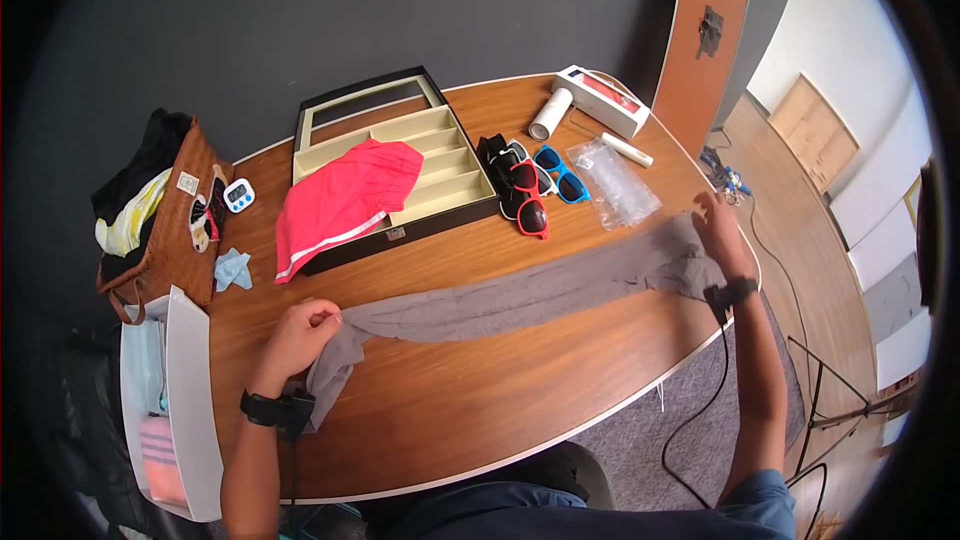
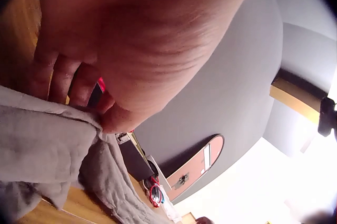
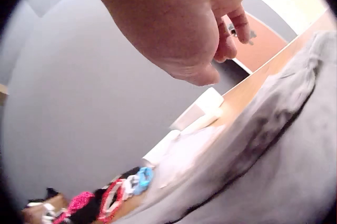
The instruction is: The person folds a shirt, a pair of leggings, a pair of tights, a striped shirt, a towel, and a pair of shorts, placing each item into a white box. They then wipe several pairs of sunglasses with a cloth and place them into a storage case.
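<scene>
A long grey cloth point(image 1: 500, 302) lies stretched across the table, its left end hanging in folds. My left hand point(image 1: 293, 342) pinches the cloth near that end; in the left wrist view the fingers and thumb of the left hand point(image 2: 137, 40) meet on the grey fabric point(image 2: 42, 140). At the other end my right hand point(image 1: 722, 235) is over the cloth's edge. The right wrist view has the right hand point(image 3: 179, 24) above the grey cloth point(image 3: 253, 155), fingers loosely bent with nothing between them.
Behind the cloth, a compartment case point(image 1: 470, 202) bears red shorts point(image 1: 345, 190). Sunglasses point(image 1: 527, 202), a plastic bag point(image 1: 615, 185), a white cylinder point(image 1: 550, 115) and a white box point(image 1: 625, 118) are to its right. At left are a wicker basket point(image 1: 170, 240), a timer point(image 1: 238, 195) and a white bin point(image 1: 195, 410).
</scene>
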The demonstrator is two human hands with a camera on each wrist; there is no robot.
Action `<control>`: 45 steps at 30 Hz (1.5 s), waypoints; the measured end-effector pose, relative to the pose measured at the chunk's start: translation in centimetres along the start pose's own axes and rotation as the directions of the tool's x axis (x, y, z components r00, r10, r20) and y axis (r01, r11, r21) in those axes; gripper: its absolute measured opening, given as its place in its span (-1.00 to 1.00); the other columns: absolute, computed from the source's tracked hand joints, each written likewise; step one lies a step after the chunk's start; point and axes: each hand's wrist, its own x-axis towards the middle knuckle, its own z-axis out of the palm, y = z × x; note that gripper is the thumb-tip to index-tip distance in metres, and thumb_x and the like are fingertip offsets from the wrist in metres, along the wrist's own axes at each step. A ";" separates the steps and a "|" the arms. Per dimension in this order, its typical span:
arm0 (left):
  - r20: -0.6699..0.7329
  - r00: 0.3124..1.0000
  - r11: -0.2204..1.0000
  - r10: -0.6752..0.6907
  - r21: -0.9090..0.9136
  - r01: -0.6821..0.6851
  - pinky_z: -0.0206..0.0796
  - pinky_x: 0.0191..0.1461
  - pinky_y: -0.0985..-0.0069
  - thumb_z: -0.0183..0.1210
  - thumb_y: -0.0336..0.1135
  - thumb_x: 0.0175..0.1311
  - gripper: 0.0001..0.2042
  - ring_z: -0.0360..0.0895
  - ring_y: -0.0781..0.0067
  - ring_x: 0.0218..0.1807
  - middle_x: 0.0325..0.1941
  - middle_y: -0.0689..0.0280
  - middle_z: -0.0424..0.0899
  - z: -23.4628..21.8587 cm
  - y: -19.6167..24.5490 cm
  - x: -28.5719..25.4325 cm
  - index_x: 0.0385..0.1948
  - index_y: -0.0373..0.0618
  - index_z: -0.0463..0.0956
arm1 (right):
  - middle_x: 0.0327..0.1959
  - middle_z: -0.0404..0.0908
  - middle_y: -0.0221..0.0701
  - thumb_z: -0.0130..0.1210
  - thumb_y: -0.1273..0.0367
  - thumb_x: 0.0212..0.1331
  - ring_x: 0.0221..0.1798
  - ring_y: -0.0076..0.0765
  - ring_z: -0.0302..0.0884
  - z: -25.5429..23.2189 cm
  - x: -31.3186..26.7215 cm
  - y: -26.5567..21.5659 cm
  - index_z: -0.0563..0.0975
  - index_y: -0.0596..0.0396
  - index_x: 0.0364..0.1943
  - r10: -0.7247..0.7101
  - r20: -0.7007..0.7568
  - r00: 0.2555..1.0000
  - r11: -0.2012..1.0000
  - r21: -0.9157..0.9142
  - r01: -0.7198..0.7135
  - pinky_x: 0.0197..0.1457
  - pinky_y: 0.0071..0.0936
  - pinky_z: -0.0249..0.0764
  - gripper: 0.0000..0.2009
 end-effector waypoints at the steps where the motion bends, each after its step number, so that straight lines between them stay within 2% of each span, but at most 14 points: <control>1: 0.000 1.000 1.000 -0.003 -0.001 0.003 0.29 -0.29 0.65 0.12 -0.39 0.33 -0.87 0.41 0.72 -0.36 -0.40 0.48 0.55 0.1 -0.3 0.1 -0.26 -0.27 0.54 | -0.38 0.58 -0.20 0.14 0.43 0.10 -0.27 -0.11 0.59 -0.9 -1.0 -2.0 0.52 0.12 -0.19 0.058 0.142 0.988 0.993 0.091 -0.071 -0.15 -0.28 0.49 -0.81; 2: -0.043 0.999 0.999 -0.020 -0.044 0.019 0.28 -0.29 0.66 0.11 -0.39 0.33 -0.88 0.41 0.72 -0.36 -0.41 0.49 0.54 0.1 -0.5 0.2 -0.26 -0.26 0.54 | -0.40 0.57 -0.25 0.14 0.42 0.11 -0.31 -0.18 0.59 -1.4 -2.3 -3.4 0.52 0.12 -0.19 0.102 0.286 0.953 0.973 0.170 -0.155 -0.20 -0.31 0.50 -0.82; 5: -0.122 0.992 0.988 -0.022 -0.156 0.003 0.25 -0.31 0.69 0.10 -0.40 0.34 -0.89 0.39 0.74 -0.38 -0.42 0.53 0.51 0.4 -1.7 1.1 -0.27 -0.22 0.54 | -0.43 0.54 -0.34 0.13 0.44 0.13 -0.38 -0.36 0.55 -1.0 -6.4 -4.5 0.52 0.13 -0.21 0.080 0.340 0.937 0.947 0.267 -0.178 -0.27 -0.40 0.49 -0.85; 12: -0.178 0.969 0.919 -0.172 -0.383 0.093 0.21 -0.25 0.73 0.09 -0.41 0.35 -0.91 0.38 0.77 -0.33 -0.39 0.51 0.50 -0.8 -0.9 1.9 -0.30 -0.20 0.52 | -0.25 0.53 -0.22 0.13 0.47 0.11 -0.24 -0.13 0.55 -1.0 -9.4 -3.0 0.52 0.19 -0.22 0.114 0.297 0.948 0.953 0.238 -0.189 -0.14 -0.35 0.49 -0.84; 18: -0.171 0.978 0.959 -0.123 -0.275 0.072 0.21 -0.26 0.71 0.08 -0.39 0.36 -0.91 0.37 0.76 -0.33 -0.40 0.51 0.51 -0.5 -3.4 2.7 -0.27 -0.20 0.51 | -0.38 0.59 -0.39 0.17 0.43 0.05 -0.26 -0.43 0.56 -3.1 -8.1 -1.0 0.56 0.16 -0.25 0.069 0.590 0.804 0.951 0.204 -0.231 -0.15 -0.41 0.50 -0.83; 21: -0.088 0.991 0.967 -0.101 -0.242 0.077 0.25 -0.29 0.66 0.12 -0.36 0.36 -0.89 0.40 0.73 -0.35 -0.41 0.47 0.56 -0.1 -4.4 3.1 -0.25 -0.19 0.52 | -0.42 0.59 -0.41 0.16 0.44 0.07 -0.28 -0.46 0.53 -3.9 -6.4 -4.2 0.56 0.16 -0.25 0.103 0.575 0.812 0.985 0.057 -0.165 -0.16 -0.45 0.48 -0.84; 24: 0.025 0.990 0.966 -0.142 -0.215 0.144 0.27 -0.28 0.69 0.18 -0.32 0.36 -0.87 0.42 0.76 -0.33 -0.39 0.47 0.59 0.1 -3.4 3.1 -0.20 -0.15 0.51 | -0.38 0.58 -0.35 0.14 0.47 0.09 -0.29 -0.38 0.55 -3.3 -5.7 -8.5 0.56 0.16 -0.27 0.032 0.523 0.852 0.921 0.315 -0.228 -0.16 -0.42 0.49 -0.87; 28: 0.091 0.982 0.967 -0.165 -0.184 0.179 0.29 -0.26 0.69 0.27 -0.32 0.27 -0.76 0.44 0.75 -0.31 -0.37 0.45 0.58 -1.7 -4.1 0.2 -0.12 -0.15 0.47 | -0.34 0.53 -0.24 0.13 0.51 0.08 -0.31 -0.18 0.56 0.0 -6.8 -11.6 0.56 0.17 -0.30 -0.165 0.430 0.888 0.933 0.359 0.000 -0.18 -0.34 0.49 -0.90; 30: 0.123 0.969 0.968 -0.213 -0.107 0.227 0.29 -0.25 0.69 0.30 -0.33 0.24 -0.72 0.44 0.75 -0.31 -0.37 0.45 0.58 -2.3 -4.2 -1.4 -0.09 -0.16 0.46 | -0.34 0.53 -0.22 0.11 0.52 0.07 -0.27 -0.12 0.56 -1.7 -6.8 -15.6 0.56 0.17 -0.30 -0.137 0.471 0.871 0.944 0.328 -0.029 -0.16 -0.32 0.49 -0.89; 32: 0.263 0.950 0.970 -0.170 -0.124 0.208 0.29 -0.23 0.69 0.35 -0.37 0.18 -0.66 0.43 0.75 -0.29 -0.35 0.46 0.55 -2.4 -4.4 -2.7 -0.07 -0.18 0.44 | -0.28 0.54 -0.20 0.12 0.49 0.09 -0.21 -0.07 0.57 -1.2 -8.0 -19.2 0.57 0.17 -0.25 -0.271 0.484 0.832 0.893 0.449 0.030 -0.14 -0.28 0.50 -0.86; 34: 0.250 0.958 0.979 -0.142 -0.105 0.172 0.29 -0.22 0.70 0.28 -0.42 0.22 -0.71 0.43 0.76 -0.29 -0.35 0.48 0.53 -2.0 -4.4 -2.6 -0.06 -0.18 0.44 | -0.23 0.55 -0.16 0.15 0.43 0.09 -0.15 0.03 0.56 -0.5 -9.4 -25.3 0.55 0.16 -0.16 -0.544 0.413 0.730 0.782 0.565 0.263 -0.09 -0.23 0.53 -0.78; 37: 0.130 0.990 0.961 -0.048 -0.263 0.081 0.29 -0.33 0.73 0.16 -0.45 0.32 -0.79 0.40 0.77 -0.39 -0.35 0.48 0.50 -1.8 -3.2 -2.3 -0.04 -0.17 0.44 | -0.22 0.55 -0.14 0.15 0.37 0.10 -0.14 0.07 0.56 1.3 -10.4 -32.5 0.53 0.16 -0.07 -0.637 0.337 0.693 0.714 0.598 0.366 -0.07 -0.18 0.54 -0.70; 41: 0.120 0.981 0.911 -0.154 -0.367 0.189 0.17 -0.64 0.72 0.15 -0.41 0.34 -0.78 0.35 0.76 -0.62 -0.36 0.43 0.54 -4.0 -2.7 -2.4 -0.03 -0.17 0.44 | -0.26 0.54 -0.18 0.11 0.38 0.12 -0.18 0.04 0.57 5.8 -10.1 -34.1 0.53 0.15 -0.12 -0.666 0.385 0.639 0.729 0.517 0.448 -0.08 -0.15 0.54 -0.75; 45: 0.097 0.982 0.965 -0.161 -0.194 0.177 0.30 -0.51 0.64 0.18 -0.37 0.32 -0.76 0.43 0.68 -0.53 -0.33 0.38 0.58 -4.7 -5.3 -1.5 -0.05 -0.19 0.44 | -0.29 0.55 -0.21 0.11 0.39 0.11 -0.20 0.01 0.57 5.2 -9.7 -33.2 0.55 0.12 -0.26 -0.768 0.390 0.508 0.629 0.613 0.479 -0.11 -0.15 0.53 -0.85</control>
